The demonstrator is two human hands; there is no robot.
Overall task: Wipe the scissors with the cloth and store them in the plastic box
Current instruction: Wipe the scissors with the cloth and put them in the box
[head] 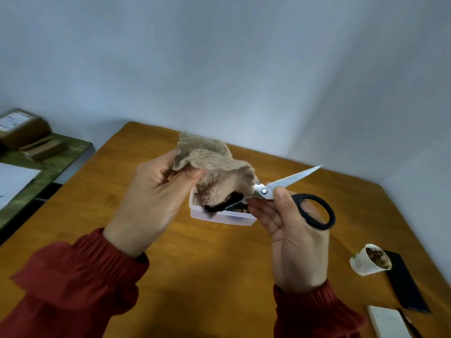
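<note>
Sleeves (73, 284); hands (146, 203) with cloth (214, 164), scissors (290, 179)

- From my remote seat, this looks like a small home office or study.
- A wooden desk (207, 264) stands in a corner of plain pale walls (219, 57).
- Near its right edge I see a used paper cup (371, 261) and a flat black case (405, 284); a notepad (388, 323) with a pen (412, 325) lies at the near right corner.
- Left of the desk, a green side shelf (61, 152) carries labelled cardboard parcels (22, 128).
</note>
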